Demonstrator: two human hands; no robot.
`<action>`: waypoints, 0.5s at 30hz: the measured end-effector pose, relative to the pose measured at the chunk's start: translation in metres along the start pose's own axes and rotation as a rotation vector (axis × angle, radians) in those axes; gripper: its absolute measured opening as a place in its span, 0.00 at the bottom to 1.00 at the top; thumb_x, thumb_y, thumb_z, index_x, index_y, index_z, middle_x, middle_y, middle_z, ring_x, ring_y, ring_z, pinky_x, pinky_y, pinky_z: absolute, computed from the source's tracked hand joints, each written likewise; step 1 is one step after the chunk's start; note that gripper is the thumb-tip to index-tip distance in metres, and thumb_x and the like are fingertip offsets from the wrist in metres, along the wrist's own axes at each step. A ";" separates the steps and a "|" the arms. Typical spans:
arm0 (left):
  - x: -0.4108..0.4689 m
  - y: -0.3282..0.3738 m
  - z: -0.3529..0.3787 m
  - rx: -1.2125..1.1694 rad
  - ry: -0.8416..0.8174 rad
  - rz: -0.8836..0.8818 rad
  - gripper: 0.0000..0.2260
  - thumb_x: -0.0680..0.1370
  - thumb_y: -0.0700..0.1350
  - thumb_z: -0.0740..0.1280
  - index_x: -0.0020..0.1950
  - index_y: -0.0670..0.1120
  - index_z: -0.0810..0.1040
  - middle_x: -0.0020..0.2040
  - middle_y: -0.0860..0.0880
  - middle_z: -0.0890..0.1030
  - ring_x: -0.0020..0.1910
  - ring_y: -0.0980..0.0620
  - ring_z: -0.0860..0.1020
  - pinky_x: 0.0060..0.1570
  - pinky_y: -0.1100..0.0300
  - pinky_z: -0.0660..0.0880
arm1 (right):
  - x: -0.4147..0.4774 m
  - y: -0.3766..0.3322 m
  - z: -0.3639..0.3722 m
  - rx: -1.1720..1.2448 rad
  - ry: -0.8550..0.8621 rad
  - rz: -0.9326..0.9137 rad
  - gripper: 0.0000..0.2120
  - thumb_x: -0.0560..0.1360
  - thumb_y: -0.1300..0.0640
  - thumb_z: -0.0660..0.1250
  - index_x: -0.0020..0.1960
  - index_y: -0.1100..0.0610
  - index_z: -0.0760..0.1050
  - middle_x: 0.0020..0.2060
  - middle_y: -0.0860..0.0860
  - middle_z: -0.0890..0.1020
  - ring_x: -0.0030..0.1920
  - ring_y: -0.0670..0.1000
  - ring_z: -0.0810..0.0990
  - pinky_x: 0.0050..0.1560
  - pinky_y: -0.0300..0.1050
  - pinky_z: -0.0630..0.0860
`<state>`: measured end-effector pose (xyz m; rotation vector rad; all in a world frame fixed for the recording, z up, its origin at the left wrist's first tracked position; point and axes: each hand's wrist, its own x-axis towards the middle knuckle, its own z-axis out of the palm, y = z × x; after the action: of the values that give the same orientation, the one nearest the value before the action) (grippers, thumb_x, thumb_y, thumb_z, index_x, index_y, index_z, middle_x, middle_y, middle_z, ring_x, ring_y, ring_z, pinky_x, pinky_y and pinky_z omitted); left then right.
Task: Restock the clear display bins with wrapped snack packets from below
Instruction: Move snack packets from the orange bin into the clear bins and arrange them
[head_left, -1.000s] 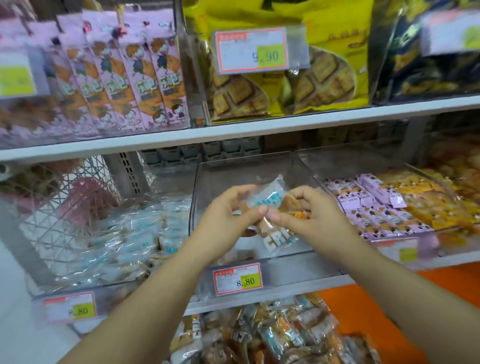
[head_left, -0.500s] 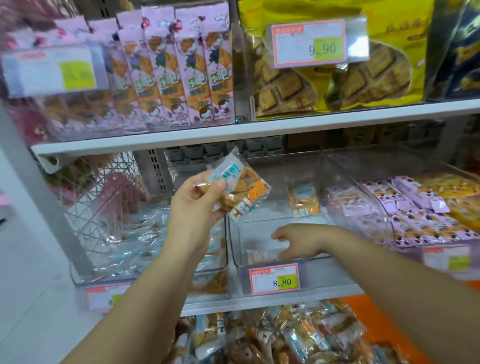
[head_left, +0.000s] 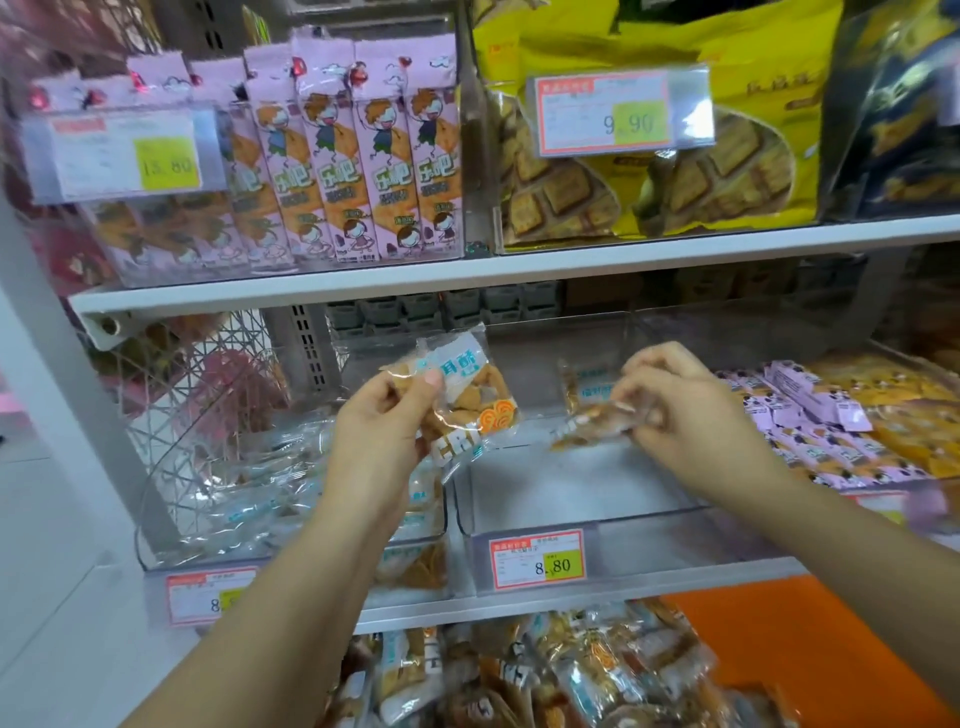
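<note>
Packet in right hand blurred, half hidden by fingers.

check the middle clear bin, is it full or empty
Almost empty: the bin's floor shows bare, and the only packet seen there is pinched by the right hand.

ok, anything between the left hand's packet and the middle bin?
Nothing visible. The packet in the left hand hangs at the left edge of the open bin; the right hand holds a second packet further right.
</note>
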<state>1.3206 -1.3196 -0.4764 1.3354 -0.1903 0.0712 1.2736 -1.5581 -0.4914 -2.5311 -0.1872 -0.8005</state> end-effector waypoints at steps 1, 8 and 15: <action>-0.001 0.000 0.005 0.022 -0.005 0.002 0.09 0.78 0.42 0.66 0.38 0.46 0.76 0.38 0.44 0.82 0.34 0.51 0.77 0.34 0.59 0.75 | -0.010 -0.002 -0.011 0.039 0.055 -0.043 0.15 0.64 0.72 0.69 0.42 0.54 0.77 0.54 0.44 0.72 0.38 0.40 0.74 0.40 0.26 0.67; -0.024 -0.017 0.066 0.098 -0.186 -0.296 0.08 0.81 0.47 0.61 0.43 0.46 0.73 0.33 0.45 0.77 0.27 0.52 0.76 0.27 0.62 0.72 | -0.055 0.006 -0.028 0.146 0.196 -0.151 0.12 0.68 0.69 0.66 0.46 0.55 0.76 0.54 0.43 0.70 0.56 0.35 0.69 0.51 0.26 0.70; -0.034 -0.020 0.098 0.006 -0.285 -0.446 0.06 0.78 0.44 0.65 0.52 0.44 0.73 0.35 0.47 0.81 0.28 0.55 0.79 0.26 0.65 0.74 | -0.059 0.010 -0.042 0.451 0.011 -0.043 0.17 0.74 0.64 0.55 0.52 0.51 0.79 0.55 0.41 0.73 0.58 0.35 0.71 0.54 0.26 0.68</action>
<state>1.2812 -1.4179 -0.4801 1.3633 -0.1289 -0.4965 1.2063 -1.5863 -0.4987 -2.1039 -0.3748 -0.6965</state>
